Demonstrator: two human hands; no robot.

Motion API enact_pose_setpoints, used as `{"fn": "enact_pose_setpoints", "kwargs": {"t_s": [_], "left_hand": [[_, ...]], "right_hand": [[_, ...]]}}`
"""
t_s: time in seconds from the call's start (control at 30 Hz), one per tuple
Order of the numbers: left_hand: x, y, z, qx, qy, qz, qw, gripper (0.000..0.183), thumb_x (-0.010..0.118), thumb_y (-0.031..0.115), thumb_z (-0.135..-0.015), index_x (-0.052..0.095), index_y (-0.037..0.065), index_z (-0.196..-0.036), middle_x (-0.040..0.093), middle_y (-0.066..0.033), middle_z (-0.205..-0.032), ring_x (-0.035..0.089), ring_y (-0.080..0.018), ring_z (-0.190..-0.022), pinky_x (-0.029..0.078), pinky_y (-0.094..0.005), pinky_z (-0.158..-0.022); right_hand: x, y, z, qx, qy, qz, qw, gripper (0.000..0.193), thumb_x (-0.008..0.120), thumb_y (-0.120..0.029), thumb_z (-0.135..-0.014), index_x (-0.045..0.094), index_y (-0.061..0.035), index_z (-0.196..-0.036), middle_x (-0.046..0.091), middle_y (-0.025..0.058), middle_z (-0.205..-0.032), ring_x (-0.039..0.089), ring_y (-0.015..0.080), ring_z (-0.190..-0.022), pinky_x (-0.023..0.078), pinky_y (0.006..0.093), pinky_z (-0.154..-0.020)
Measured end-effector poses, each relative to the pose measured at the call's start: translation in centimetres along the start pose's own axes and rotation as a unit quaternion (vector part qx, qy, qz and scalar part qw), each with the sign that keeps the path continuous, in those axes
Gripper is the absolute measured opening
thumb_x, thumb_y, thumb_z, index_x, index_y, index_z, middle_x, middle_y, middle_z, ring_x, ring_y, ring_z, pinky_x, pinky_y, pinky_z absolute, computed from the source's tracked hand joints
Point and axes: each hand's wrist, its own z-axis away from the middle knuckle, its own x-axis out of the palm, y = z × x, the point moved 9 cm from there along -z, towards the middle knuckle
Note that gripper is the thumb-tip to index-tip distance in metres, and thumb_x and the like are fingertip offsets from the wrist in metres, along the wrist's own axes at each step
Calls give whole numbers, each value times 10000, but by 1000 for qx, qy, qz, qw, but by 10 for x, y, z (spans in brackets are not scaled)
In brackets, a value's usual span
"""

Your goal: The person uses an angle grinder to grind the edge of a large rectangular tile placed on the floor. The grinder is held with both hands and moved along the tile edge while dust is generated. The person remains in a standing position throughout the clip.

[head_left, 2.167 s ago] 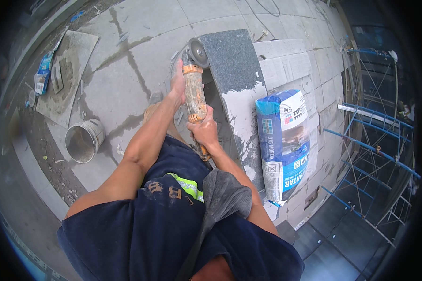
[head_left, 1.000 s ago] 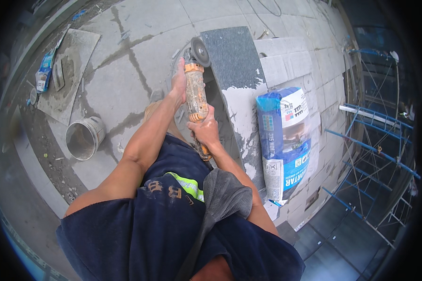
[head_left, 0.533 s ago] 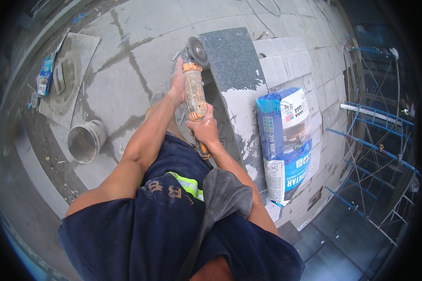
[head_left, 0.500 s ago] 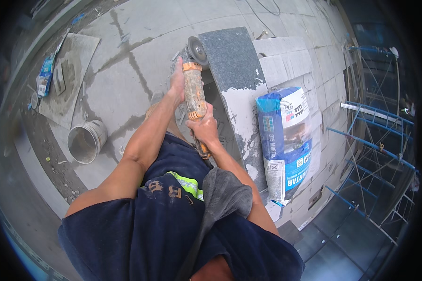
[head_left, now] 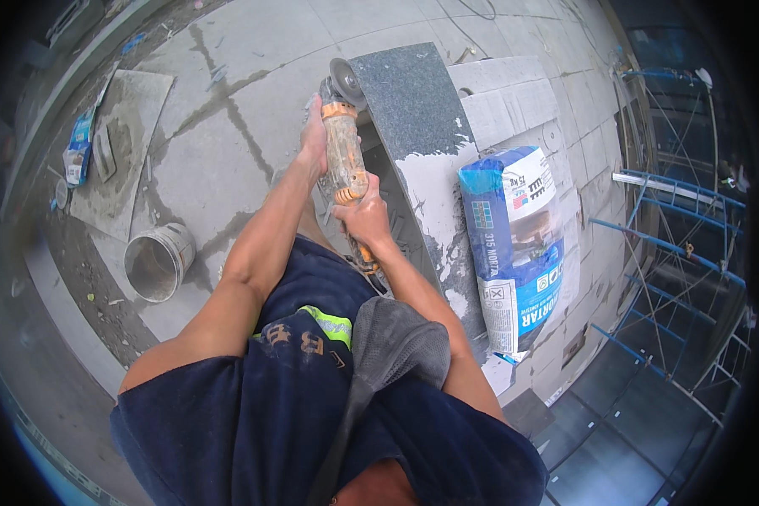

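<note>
Grey paving slabs [head_left: 228,93] with dark joints form the working floor, and your view looks straight down on it. Your left hand [head_left: 314,145] reaches forward on a nearly straight arm and wraps closed around the front of the angle grinder [head_left: 346,160], just behind its head. Your right hand [head_left: 364,215] sits closer to your body with the elbow bent, its fingers closed around the rear of the grinder body. The grinder lies lengthwise away from you, and its disc [head_left: 343,78] meets the near left edge of the dark granite slab [head_left: 409,118]. This slab runs from the disc back toward your right leg; its nearer half is coated in pale mortar. A blue-and-white mortar bag [head_left: 519,244] lies just beside the slab's right edge, and blue scaffold tubing [head_left: 675,253] stands beyond it. To your left, open paving separates your arm from a white bucket [head_left: 158,261].
</note>
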Motion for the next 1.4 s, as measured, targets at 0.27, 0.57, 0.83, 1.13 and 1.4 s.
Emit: {"fn": "enact_pose_setpoints", "kwargs": {"t_s": [0.27,0.57,0.83,1.13,1.4], "left_hand": [[-4,-5,3,-4,-3,9,1000,902,258,817,-988,640,37,-1233,662,-118,-803,692,-284,-666,601,-426,-589],[-2,-17,19,-5,9,10,1000,881,274,812,-990,621,35,-1220,660,-140,-829,684,-284,-668,601,-426,-599],[1,-26,32,-4,1,22,1000,866,285,809,-990,631,36,-1170,657,-132,-791,684,-278,-650,600,-428,-587],[1,-32,41,-5,14,5,1000,869,279,805,-992,628,35,-1195,652,-125,-817,679,-275,-671,601,-421,-622],[-1,-28,31,-6,7,2,1000,876,276,813,-987,626,37,-1194,651,-126,-805,678,-276,-671,596,-427,-620]], "right_hand": [[0,1,10,25,-4,8,1000,745,781,-88,-766,363,-73,-1383,729,178,-905,706,261,-562,580,401,-556],[-2,14,24,29,-10,10,999,789,788,-94,-760,351,-75,-1416,735,184,-919,719,264,-591,595,392,-587],[-4,17,39,39,-16,-1,999,808,789,-100,-760,345,-77,-1434,736,188,-933,729,264,-616,596,393,-592],[-5,22,47,19,-7,-17,1000,809,778,-103,-763,334,-85,-1439,727,161,-870,710,246,-584,582,390,-578],[-4,18,41,21,-11,-14,1000,812,779,-107,-769,327,-68,-1443,726,178,-885,705,248,-569,579,388,-556]]}}
